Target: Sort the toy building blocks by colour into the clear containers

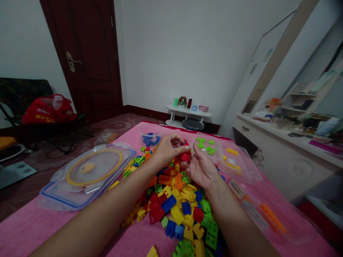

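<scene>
Red toy building bricks (185, 156) are between my two hands, above a heap of mixed bricks (177, 214). My left hand (169, 149) is closed, thumb and fingers pinching a red brick from above. Palm up, my right hand (201, 167) is cupped with its fingers curled against the red bricks from below; its thumb points upward. The fingers partly hide how many bricks are held. Behind my hands stand a clear container with green bricks (211, 150), another with yellow bricks (232, 151) and a round one with blue bricks (150, 139).
Stacked clear lids (93, 167) lie on the left of the pink cloth (158, 240). At the right, a clear box holds an orange piece (273, 218). A dresser (268, 150) stands beyond the right edge, and a low white table (187, 111) is by the wall.
</scene>
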`<move>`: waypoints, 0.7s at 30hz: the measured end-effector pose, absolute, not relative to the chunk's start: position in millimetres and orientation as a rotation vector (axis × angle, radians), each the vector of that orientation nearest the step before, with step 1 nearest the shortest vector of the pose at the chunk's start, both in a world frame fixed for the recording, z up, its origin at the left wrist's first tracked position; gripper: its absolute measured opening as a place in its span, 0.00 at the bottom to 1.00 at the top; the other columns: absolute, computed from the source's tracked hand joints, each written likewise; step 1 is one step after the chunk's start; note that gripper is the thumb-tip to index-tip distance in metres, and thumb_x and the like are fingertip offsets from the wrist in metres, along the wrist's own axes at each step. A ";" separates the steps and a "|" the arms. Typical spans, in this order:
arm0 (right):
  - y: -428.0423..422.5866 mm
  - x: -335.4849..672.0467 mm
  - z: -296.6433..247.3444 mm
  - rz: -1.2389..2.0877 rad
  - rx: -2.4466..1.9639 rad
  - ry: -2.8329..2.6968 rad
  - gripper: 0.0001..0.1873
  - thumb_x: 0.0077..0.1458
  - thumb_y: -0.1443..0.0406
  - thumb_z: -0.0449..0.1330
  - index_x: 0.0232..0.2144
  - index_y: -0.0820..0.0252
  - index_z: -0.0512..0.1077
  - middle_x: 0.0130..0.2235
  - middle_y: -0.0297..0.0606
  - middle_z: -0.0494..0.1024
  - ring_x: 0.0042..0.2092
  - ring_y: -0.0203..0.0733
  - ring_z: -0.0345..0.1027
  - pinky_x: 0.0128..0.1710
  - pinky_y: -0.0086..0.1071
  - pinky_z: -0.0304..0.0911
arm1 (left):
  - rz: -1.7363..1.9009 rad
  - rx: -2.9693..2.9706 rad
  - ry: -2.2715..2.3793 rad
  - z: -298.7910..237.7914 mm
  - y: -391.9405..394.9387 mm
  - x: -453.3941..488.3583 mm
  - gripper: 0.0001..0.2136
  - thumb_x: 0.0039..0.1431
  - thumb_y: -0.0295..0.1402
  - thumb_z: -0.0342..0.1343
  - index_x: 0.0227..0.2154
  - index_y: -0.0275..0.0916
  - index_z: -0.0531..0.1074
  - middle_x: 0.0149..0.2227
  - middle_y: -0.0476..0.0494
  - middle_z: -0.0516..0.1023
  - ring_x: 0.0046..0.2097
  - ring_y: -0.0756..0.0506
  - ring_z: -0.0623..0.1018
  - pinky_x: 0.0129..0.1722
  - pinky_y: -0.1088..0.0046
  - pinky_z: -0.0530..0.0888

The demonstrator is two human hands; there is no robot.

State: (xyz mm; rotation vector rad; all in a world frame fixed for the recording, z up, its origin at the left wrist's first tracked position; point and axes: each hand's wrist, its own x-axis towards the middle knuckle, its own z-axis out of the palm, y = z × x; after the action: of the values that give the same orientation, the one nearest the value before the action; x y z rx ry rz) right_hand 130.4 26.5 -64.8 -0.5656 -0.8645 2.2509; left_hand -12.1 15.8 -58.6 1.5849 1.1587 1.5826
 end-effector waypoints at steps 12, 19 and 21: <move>22.3 129.1 -63.7 2.188 -0.630 -0.782 0.12 0.57 0.62 0.51 0.40 0.64 0.68 0.28 0.39 0.76 0.25 0.36 0.71 0.18 0.24 0.66 | 1.617 1.592 1.191 -63.3 19.1 -16.4 0.14 0.55 0.43 0.52 0.27 0.34 0.70 0.26 0.49 0.72 0.29 0.52 0.71 0.28 0.79 0.68; 20.1 128.8 -60.4 2.204 -0.659 -0.734 0.11 0.54 0.61 0.52 0.37 0.61 0.68 0.25 0.35 0.74 0.23 0.33 0.67 0.14 0.19 0.58 | 1.475 1.659 1.209 -61.9 18.9 -17.8 0.13 0.51 0.37 0.57 0.36 0.33 0.74 0.36 0.43 0.78 0.36 0.49 0.75 0.37 0.75 0.71; 20.9 128.4 -61.4 2.195 -0.669 -0.707 0.09 0.54 0.62 0.52 0.36 0.60 0.68 0.25 0.34 0.74 0.22 0.32 0.67 0.14 0.18 0.57 | 1.434 1.672 1.146 -62.7 19.4 -16.4 0.15 0.48 0.33 0.59 0.40 0.33 0.74 0.38 0.41 0.78 0.38 0.48 0.76 0.39 0.74 0.72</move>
State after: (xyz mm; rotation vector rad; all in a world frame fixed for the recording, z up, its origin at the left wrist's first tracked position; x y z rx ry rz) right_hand 128.4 20.9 -61.4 -0.6687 -0.7072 2.1952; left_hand -16.4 19.4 -62.7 1.6717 1.1456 1.4340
